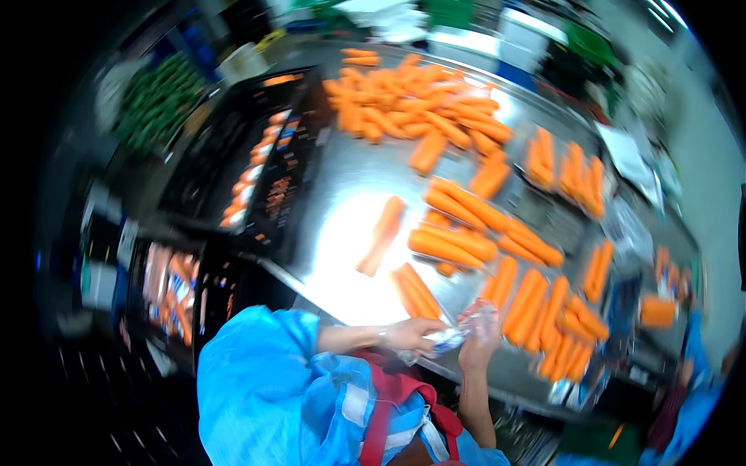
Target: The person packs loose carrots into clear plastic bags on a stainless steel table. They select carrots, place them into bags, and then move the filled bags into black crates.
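Note:
My left hand (pixel 412 336) grips a crumpled clear plastic bag (pixel 447 341) with blue and white print, low in the view at the table's near edge. My right hand (pixel 481 345), just to the right, holds the other end of this plastic; blur hides its fingertips and whatever may be inside. Just beyond the hands lie a bundle of carrots (pixel 417 291) and, further off, a paler carrot bundle (pixel 382 236) in glare. Wrapped carrot packs (pixel 527 306) lie beside and beyond my right hand. More packs (pixel 454 242) are stacked mid-table.
Loose carrots (pixel 408 99) are heaped at the far side of the metal table (pixel 344 169). Black crates (pixel 204 169) with carrot packs stand at left, another crate (pixel 172 291) below them. Clear plastic bags (pixel 626 230) lie at right. A person in blue (pixel 693 384) is at the lower right.

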Tool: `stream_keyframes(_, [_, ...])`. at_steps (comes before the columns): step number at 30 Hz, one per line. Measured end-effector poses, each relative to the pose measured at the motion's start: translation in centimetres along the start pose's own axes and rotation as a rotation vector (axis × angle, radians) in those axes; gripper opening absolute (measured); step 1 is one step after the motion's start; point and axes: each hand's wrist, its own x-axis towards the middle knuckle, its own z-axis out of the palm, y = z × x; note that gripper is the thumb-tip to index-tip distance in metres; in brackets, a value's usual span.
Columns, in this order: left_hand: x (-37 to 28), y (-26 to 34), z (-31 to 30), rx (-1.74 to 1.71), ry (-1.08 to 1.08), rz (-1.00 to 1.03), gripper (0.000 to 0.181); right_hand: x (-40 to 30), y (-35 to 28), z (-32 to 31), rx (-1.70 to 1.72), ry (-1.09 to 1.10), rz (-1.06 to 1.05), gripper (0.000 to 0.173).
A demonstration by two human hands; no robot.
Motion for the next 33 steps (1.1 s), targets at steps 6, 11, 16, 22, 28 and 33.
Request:
stream_keyframes(6, [-19.1,-13.2,-6.4,0.136,1.143,0.077,0.045,5.7,4.0,12.0,-0.795,-1.135,0.118,0.03])
stream_keyframes(11, [-23.8,-18.4,-11.3,0.531,1.571,-0.364,0.061,9.6,4.8,29.6,-0.47,-0.984,0.214,0.02])
stream_keyframes(16, [-27.0,-20.3,-14.1,0.259,1.775,-0.048,0.046,10.3,10.3,47.7,-0.454,-1.327,0.211,0.024])
stream_keyframes(22, [-29.3,-22.1,-14.2,0.052,1.724,0.169,0.043,6.4,24.8,59.4,-1.219,-1.829,-0.227,0.052])
stream_keyframes(28, [-26.0,-21.6,-13.6,0.178,1.518,0.188,0.06,3.0,31.9,60.2,-1.804,-2.205,-0.452,0.057])
stream_keyframes(33, [-26.4,-24.2,-14.7,-0.179,1.643,0.438,0.019,2.4,30.6,60.6,-1.788,-2.251,-0.807,0.041])
